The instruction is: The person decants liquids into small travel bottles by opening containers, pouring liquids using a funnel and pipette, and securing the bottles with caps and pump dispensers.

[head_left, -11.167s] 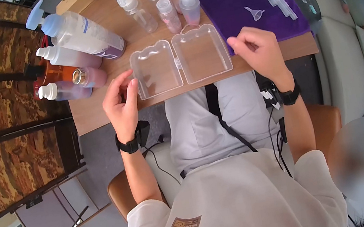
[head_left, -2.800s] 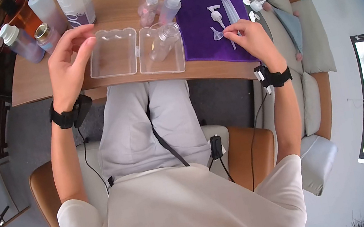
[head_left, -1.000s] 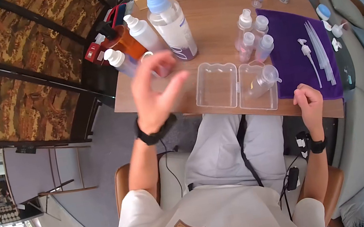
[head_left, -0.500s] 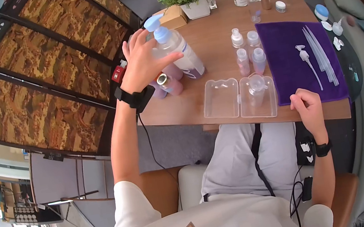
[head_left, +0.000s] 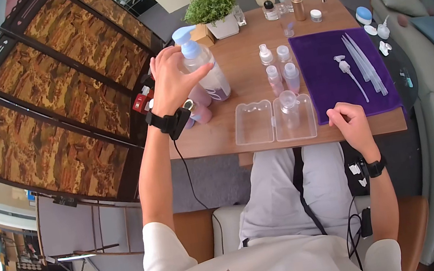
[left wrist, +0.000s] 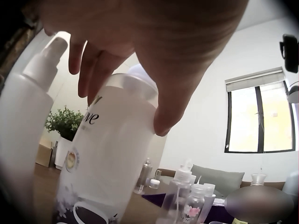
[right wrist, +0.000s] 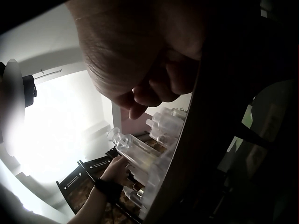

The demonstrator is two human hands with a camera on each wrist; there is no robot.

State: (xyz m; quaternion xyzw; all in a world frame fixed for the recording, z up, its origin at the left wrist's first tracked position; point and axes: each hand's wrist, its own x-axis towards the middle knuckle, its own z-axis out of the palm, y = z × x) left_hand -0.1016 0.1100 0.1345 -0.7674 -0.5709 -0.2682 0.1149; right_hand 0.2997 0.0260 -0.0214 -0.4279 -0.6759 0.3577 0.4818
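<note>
My left hand [head_left: 171,83] wraps round the upper part of a large white pump bottle [head_left: 213,78] with a pale blue pump head. In the left wrist view the thumb lies along one side of this bottle [left wrist: 107,149], the fingers on the other. A clear plastic bottle [head_left: 292,118] stands in the right half of an opened clear case [head_left: 256,139], with a small funnel [head_left: 288,98] in its mouth. My right hand [head_left: 349,118] rests at the table's front edge, fingers loosely curled, nothing seen in it. A removed pump top with its tube [head_left: 344,66] lies on the purple cloth [head_left: 323,83].
Several small travel bottles [head_left: 275,81] stand behind the case. Pink bottles [head_left: 200,112] crowd close to the pump bottle. Clear flat strips [head_left: 364,65] lie on the cloth. A potted plant [head_left: 211,7], cosmetics bottles [head_left: 297,6] and a white jar [head_left: 316,15] stand farther back.
My left hand has moved from beside the case to the pump bottle. The clear bottle came into the case, its pump top onto the cloth. The funnel moved from cloth to bottle mouth.
</note>
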